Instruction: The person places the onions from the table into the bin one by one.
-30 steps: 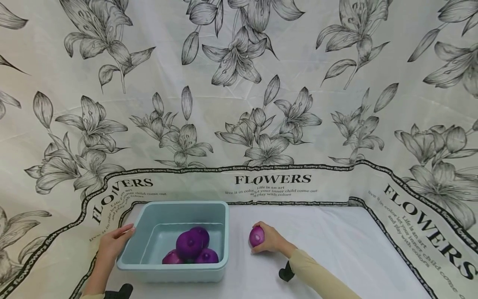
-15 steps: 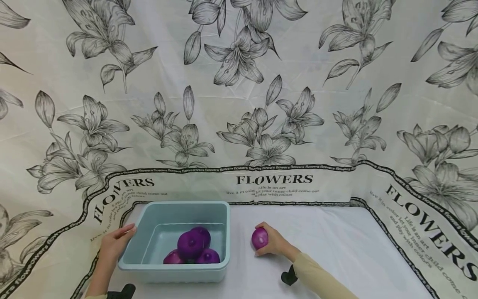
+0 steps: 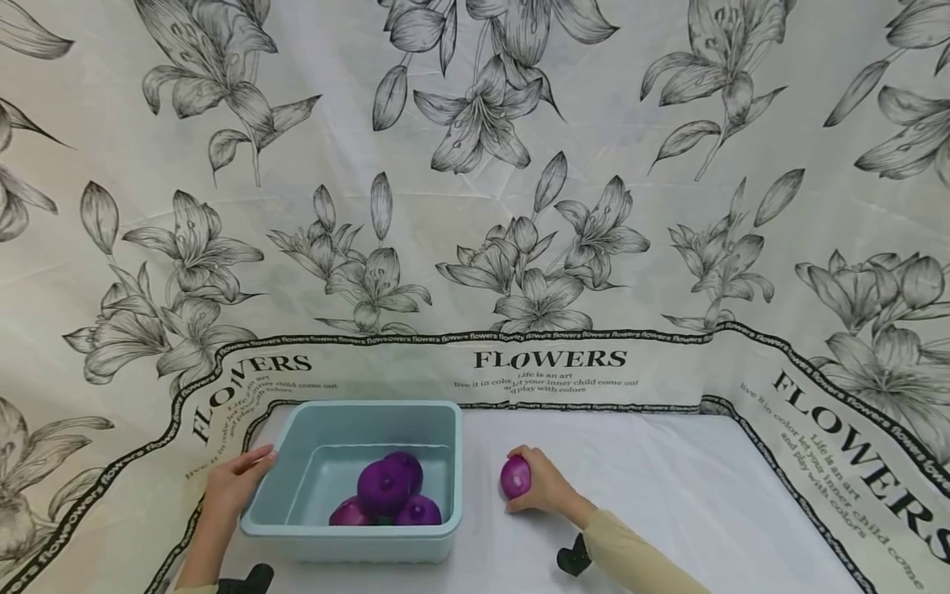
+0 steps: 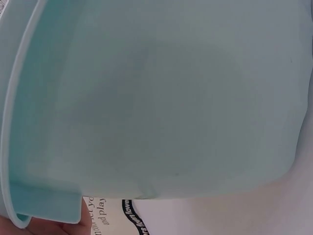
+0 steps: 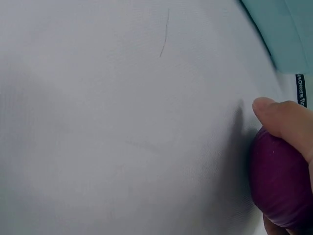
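A pale blue plastic tub (image 3: 356, 530) stands on the white table and holds several purple onions (image 3: 383, 488). My left hand (image 3: 236, 487) rests against the tub's left rim; in the left wrist view the tub wall (image 4: 161, 98) fills the frame, with a fingertip just under its rim at the bottom. My right hand (image 3: 540, 485) grips one purple onion (image 3: 515, 477) on the table just right of the tub. The right wrist view shows my thumb (image 5: 281, 120) curled over that onion (image 5: 281, 181), with the tub's corner (image 5: 283, 29) at the top right.
A cream cloth printed with black lilies and "FLOWERS" lettering (image 3: 549, 360) hangs behind and drapes both sides. White table surface (image 3: 668, 495) stretches to the right of my right hand. Dark wrist straps (image 3: 573, 558) sit on both forearms.
My right hand with the onion has drifted slightly right and down toward the table. My left hand has stayed at the tub's rim.
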`<state>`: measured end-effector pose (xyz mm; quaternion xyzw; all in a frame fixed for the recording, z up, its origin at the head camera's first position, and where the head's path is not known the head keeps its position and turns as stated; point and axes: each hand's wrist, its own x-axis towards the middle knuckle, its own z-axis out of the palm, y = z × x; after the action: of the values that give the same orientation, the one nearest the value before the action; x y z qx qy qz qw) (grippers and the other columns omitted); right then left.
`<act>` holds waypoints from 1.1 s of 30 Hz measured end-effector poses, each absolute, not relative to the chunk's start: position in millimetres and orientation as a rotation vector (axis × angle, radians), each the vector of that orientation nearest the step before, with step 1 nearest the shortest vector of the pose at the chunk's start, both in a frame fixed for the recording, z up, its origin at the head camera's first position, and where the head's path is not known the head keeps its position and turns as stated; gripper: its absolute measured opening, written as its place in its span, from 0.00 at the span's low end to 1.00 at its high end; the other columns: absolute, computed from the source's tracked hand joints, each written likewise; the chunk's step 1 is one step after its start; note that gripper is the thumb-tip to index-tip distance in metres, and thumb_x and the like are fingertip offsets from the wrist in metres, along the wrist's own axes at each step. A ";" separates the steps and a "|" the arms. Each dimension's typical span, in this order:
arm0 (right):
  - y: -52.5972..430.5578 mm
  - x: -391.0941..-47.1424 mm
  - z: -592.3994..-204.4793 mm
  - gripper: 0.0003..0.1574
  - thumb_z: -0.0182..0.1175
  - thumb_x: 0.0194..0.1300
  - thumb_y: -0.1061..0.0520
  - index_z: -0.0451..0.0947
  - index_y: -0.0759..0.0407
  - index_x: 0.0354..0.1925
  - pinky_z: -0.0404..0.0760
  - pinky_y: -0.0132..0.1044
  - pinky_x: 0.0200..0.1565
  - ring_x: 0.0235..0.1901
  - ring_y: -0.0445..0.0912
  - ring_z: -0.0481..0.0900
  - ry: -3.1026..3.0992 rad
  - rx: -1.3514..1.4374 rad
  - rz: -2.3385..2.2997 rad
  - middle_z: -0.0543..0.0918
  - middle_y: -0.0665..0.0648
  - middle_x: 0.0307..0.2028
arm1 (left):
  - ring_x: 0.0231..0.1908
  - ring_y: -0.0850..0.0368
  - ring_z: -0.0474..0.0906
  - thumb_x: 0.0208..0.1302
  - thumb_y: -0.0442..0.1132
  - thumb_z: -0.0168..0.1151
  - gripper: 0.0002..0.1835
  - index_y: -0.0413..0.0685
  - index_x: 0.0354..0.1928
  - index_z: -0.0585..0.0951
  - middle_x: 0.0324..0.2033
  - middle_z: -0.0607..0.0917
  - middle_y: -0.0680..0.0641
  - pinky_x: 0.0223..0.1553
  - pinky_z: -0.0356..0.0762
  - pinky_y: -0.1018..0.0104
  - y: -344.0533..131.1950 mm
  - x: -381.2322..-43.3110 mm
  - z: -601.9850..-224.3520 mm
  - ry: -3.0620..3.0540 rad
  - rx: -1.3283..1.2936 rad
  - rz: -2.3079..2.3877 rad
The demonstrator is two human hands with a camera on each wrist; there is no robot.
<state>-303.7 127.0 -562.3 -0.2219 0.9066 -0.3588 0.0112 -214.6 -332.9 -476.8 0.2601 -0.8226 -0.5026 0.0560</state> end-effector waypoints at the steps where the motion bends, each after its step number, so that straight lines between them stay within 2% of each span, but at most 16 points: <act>1: 127.1 -303.8 -562.4 0.48 0.81 0.31 0.57 0.69 0.59 0.52 0.79 0.58 0.49 0.49 0.59 0.77 2.851 -0.690 -1.101 0.75 0.63 0.46 | 0.62 0.33 0.67 0.66 0.54 0.58 0.33 0.36 0.63 0.71 0.62 0.72 0.30 0.60 0.65 0.40 -332.9 -215.0 -477.5 -2.490 0.795 -1.526; 5: 127.6 -304.7 -559.9 0.48 0.81 0.30 0.59 0.71 0.58 0.53 0.79 0.58 0.48 0.48 0.58 0.78 2.918 -0.668 -1.097 0.76 0.61 0.45 | 0.62 0.33 0.66 0.65 0.54 0.58 0.32 0.36 0.63 0.72 0.62 0.72 0.31 0.61 0.64 0.39 -332.9 -215.4 -479.2 -2.482 0.811 -1.526; 14: 123.4 -305.8 -536.7 0.48 0.80 0.32 0.62 0.72 0.61 0.54 0.80 0.55 0.48 0.47 0.56 0.80 2.942 -0.749 -1.076 0.78 0.60 0.45 | 0.60 0.34 0.69 0.65 0.55 0.57 0.34 0.36 0.63 0.72 0.61 0.73 0.31 0.56 0.68 0.42 -330.9 -212.8 -476.9 -2.486 0.802 -1.515; 23: 117.0 -303.1 -515.5 0.48 0.80 0.35 0.58 0.71 0.63 0.56 0.80 0.55 0.49 0.51 0.59 0.79 2.917 -0.759 -1.158 0.78 0.64 0.53 | 0.60 0.33 0.68 0.66 0.56 0.57 0.34 0.36 0.63 0.72 0.61 0.73 0.31 0.57 0.68 0.41 -330.6 -213.4 -477.5 -2.493 0.793 -1.502; 33: 113.7 -308.6 -497.8 0.51 0.80 0.34 0.57 0.67 0.61 0.57 0.81 0.53 0.49 0.51 0.57 0.79 2.958 -0.740 -1.241 0.78 0.62 0.53 | 0.59 0.34 0.70 0.65 0.52 0.58 0.31 0.35 0.61 0.73 0.60 0.74 0.30 0.55 0.69 0.42 -329.0 -213.9 -477.4 -2.467 0.794 -1.485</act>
<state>-308.6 113.7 -497.8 -0.2242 0.8960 -0.3759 -0.0751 -213.9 -329.0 -477.4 0.2651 -0.8235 -0.4956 0.0772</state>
